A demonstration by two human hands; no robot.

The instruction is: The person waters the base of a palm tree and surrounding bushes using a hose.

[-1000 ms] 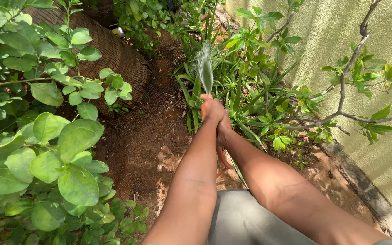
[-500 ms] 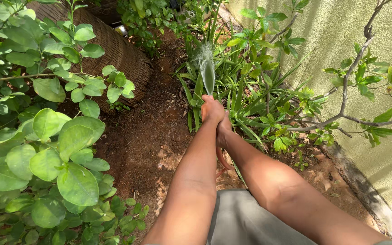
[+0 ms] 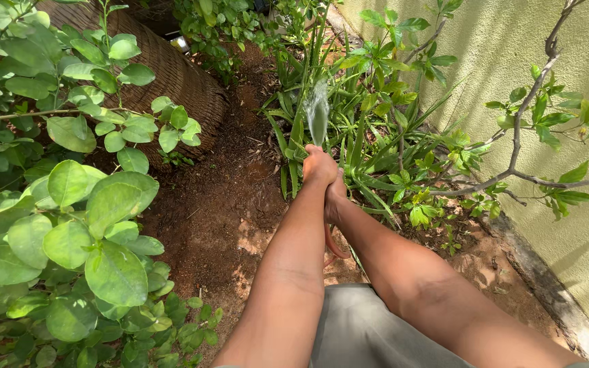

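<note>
My left hand (image 3: 319, 165) and my right hand (image 3: 336, 197) are clasped together in front of me around the end of an orange hose (image 3: 335, 248), which curves down below my wrists. A fan of water (image 3: 318, 113) sprays up and away from my left thumb onto long-leaved green plants (image 3: 363, 136) beside a wall. My right hand sits just behind and under the left, mostly hidden by it.
Brown wet soil (image 3: 219, 204) runs up the middle. A leafy shrub (image 3: 69, 225) fills the left side and a large woven basket (image 3: 172, 75) stands behind it. A pale yellow wall (image 3: 567, 136) and a bare branch (image 3: 512, 150) lie on the right.
My hands dropped slightly and the water spray now points a little further right and is shorter. My grip on the hose is unchanged.
</note>
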